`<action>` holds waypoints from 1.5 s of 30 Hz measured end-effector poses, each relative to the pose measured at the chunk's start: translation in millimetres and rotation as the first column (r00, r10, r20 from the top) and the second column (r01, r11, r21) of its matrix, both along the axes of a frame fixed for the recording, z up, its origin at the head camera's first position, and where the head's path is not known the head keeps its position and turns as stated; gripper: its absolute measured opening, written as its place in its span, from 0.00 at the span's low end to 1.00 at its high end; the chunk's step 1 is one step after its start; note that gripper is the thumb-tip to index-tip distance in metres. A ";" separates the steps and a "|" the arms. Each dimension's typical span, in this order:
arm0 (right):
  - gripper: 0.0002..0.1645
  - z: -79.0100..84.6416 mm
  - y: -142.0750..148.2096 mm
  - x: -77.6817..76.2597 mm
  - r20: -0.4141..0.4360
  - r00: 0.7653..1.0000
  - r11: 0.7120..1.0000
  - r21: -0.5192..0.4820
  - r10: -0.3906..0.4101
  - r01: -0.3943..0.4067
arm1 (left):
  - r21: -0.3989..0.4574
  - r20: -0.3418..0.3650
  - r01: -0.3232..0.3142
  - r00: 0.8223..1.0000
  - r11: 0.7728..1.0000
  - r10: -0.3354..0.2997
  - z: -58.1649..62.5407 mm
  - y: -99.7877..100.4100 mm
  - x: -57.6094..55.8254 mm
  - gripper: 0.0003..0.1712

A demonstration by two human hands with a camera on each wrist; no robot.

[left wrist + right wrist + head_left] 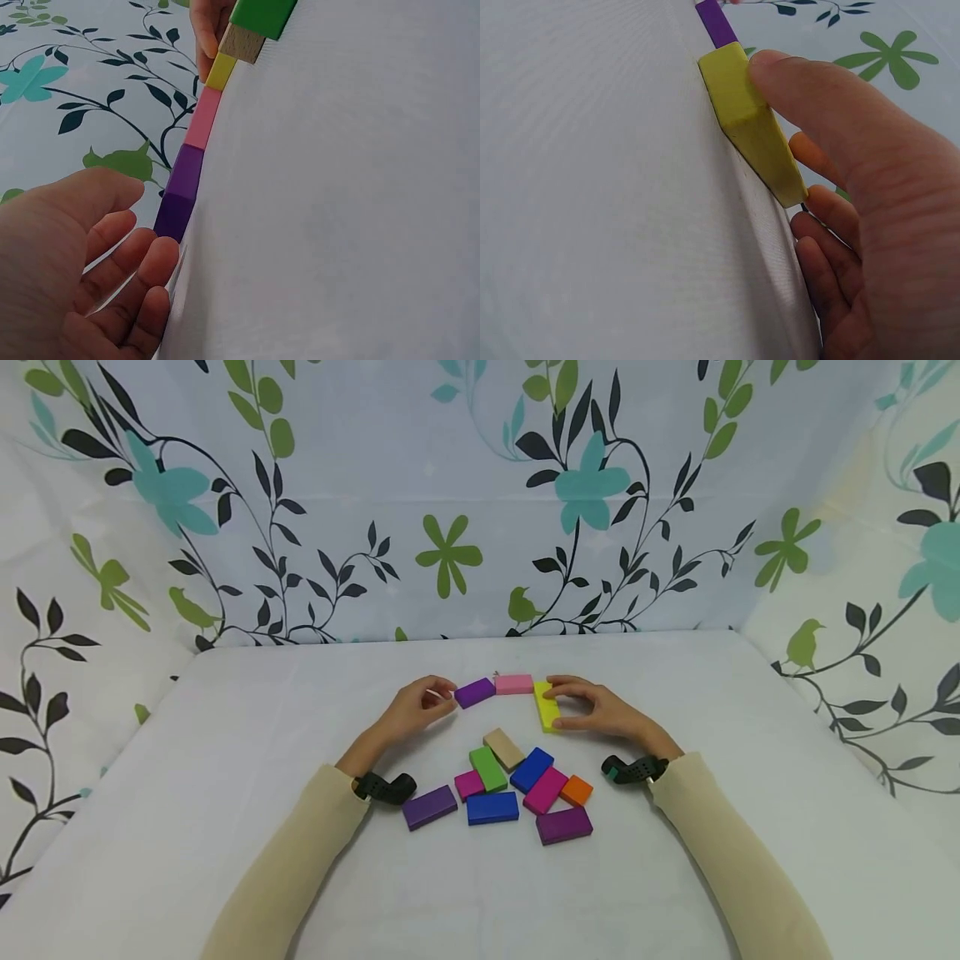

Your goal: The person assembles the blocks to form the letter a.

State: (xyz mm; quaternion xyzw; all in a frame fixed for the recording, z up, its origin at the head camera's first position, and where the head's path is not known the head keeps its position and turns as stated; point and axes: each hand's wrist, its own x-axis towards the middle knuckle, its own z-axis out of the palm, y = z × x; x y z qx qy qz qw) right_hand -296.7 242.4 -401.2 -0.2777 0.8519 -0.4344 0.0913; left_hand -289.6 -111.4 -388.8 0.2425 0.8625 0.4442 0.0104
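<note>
In the head view a purple block (475, 693), a pink block (513, 684) and a yellow block (547, 707) form a row on the white table, the yellow one turned lengthwise toward the person. My right hand (597, 708) holds the yellow block, thumb near its front end and a fingertip by its far end. The thumb (802, 82) lies against the block in the right wrist view. My left hand (412, 708) is beside the purple block's left end, fingers loosely bent and nothing in them. The left wrist view shows the thumb and fingers slightly apart from that purple block (178, 187).
Nearer the person lies a cluster of several blocks, among them a tan block (503, 749), a green block (488, 768), a blue block (492, 808) and an orange block (577, 791). A patterned curtain (360, 485) hangs behind the table (247, 735).
</note>
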 end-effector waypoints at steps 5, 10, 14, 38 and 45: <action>0.29 -2.3 0.1 -0.3 -0.002 1.000 1.000 0.007 -0.002 0.002 | 0.002 0.027 0.033 0.999 0.999 -0.033 -1.3 -0.3 6.4 0.18; 0.29 -2.5 0.1 -0.8 -0.012 1.000 1.000 -0.002 0.004 -0.004 | 0.012 0.034 0.074 0.997 0.997 -0.074 -2.2 -0.9 12.0 0.17; 0.29 -2.1 -0.1 -1.3 -0.017 1.000 1.000 -0.001 0.005 -0.005 | 0.025 0.032 0.098 0.995 0.995 -0.099 -2.0 -2.5 17.5 0.17; 0.28 28.9 -13.4 22.3 0.003 1.000 1.000 0.024 -0.008 0.008 | 0.022 0.119 0.294 0.948 0.956 -0.294 3.1 -3.7 53.6 0.19; 0.29 1.9 -5.1 3.6 -0.018 1.000 0.999 0.030 -0.018 0.018 | 0.009 0.155 0.340 0.929 0.940 -0.338 3.4 -2.9 59.5 0.23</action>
